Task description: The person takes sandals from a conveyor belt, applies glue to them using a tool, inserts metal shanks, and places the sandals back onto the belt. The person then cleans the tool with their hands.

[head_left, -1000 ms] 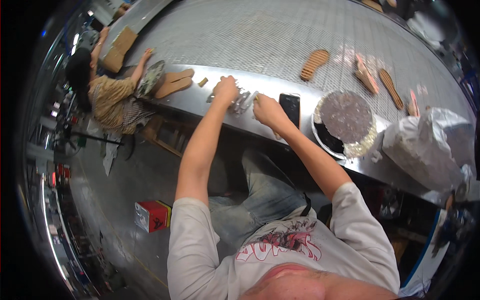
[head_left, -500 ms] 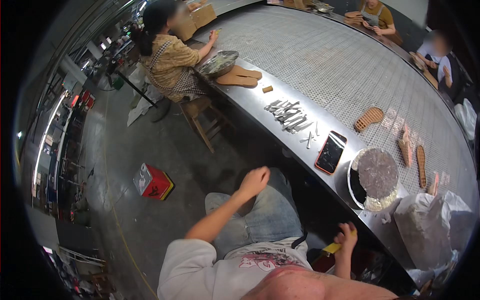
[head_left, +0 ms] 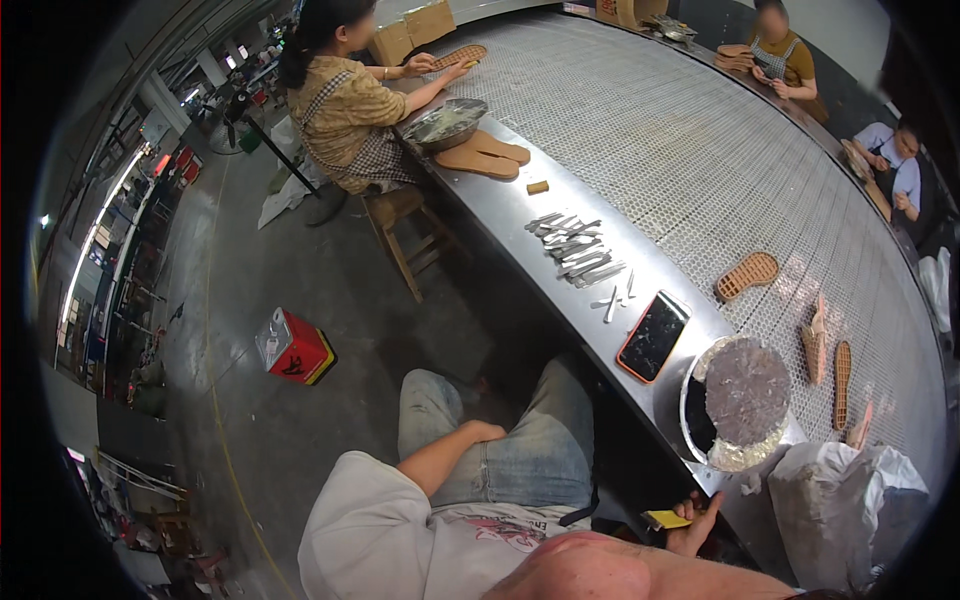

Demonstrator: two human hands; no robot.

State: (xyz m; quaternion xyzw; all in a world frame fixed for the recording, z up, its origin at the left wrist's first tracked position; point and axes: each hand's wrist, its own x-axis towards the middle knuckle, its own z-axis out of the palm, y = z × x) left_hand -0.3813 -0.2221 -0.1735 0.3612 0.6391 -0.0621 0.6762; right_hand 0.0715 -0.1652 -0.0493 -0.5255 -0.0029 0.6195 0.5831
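Note:
My left hand point(head_left: 487, 431) rests in my lap between my jeans-clad thighs; its fingers are tucked down and mostly hidden. Low at the bench edge, my right hand point(head_left: 697, 524) is closed around a flat yellow tool point(head_left: 668, 520), its kind unclear, with a dark edge on one side. Above that hand, a round pot point(head_left: 690, 425) crusted with pale residue stands on the metal edge, a grey-brown disc point(head_left: 747, 392) covering part of its mouth. Beside it lies a phone point(head_left: 652, 337) in an orange case. Farther along are several thin metal strips point(head_left: 575, 250).
Brown shoe soles point(head_left: 747, 276) lie on the mesh conveyor point(head_left: 640, 150). A whitish bag point(head_left: 840, 510) stands at the near right. Brown insole-shaped pieces point(head_left: 482, 157) lie by a bowl point(head_left: 446, 124). A red can point(head_left: 296, 346) stands on the floor. Co-workers sit around the conveyor.
My left hand has dropped from above my thigh into my lap. My right hand has moved lower, to the bench edge, with the yellow tool. The co-worker at left now holds a sole.

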